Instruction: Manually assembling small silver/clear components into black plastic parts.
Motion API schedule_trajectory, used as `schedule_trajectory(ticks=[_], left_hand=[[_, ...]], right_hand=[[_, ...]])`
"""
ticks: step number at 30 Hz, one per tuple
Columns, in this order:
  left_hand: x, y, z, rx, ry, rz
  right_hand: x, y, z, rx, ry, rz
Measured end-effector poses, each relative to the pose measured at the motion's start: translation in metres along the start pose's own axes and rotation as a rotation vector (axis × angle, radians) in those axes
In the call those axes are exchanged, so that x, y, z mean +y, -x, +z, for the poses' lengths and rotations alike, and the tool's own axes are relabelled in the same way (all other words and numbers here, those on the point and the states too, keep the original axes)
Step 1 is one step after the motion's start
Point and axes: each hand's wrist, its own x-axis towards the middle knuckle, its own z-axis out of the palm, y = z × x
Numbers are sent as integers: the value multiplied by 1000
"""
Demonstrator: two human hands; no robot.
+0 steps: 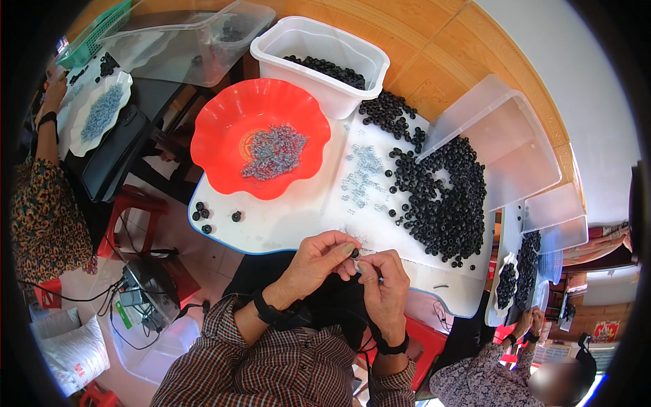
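Observation:
My left hand (316,261) pinches a small round black part (354,253) between thumb and fingertips, just past the near edge of the white table. Right beside it, my right hand (382,285) is closed, its thumb and fingers pressed around something small and pale that I cannot make out. The fingertips of both hands nearly meet. Ahead to the right lies a big heap of similar black parts (444,203). Small clear bluish pieces (365,169) are scattered left of the heap. More of these pieces (274,150) fill the middle of a red scalloped bowl (224,112).
A white tub (319,93) holding black parts stands behind the bowl. Clear plastic bins (522,142) lean at the right. Several loose black parts (206,228) sit at the table's left corner. Co-workers (51,224) sit at tables on both sides. Red stools (135,216) stand below.

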Motion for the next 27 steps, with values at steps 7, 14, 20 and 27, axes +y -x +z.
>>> schedule_trajectory(ticks=[7, 14, 20, 27], left_hand=[[2, 1, 3, 22, -111, 37], [3, 1, 5, 40, -159, 31], [-2, -2, 3, 16, -75, -11], [-4, -2, 2, 2, -23, -46]], right_hand=[[0, 1, 2, -1, 4, 4], [1, 1, 5, -1, -9, 63], [1, -1, 3, 31, 53, 20], [7, -3, 3, 15, -47, 63]])
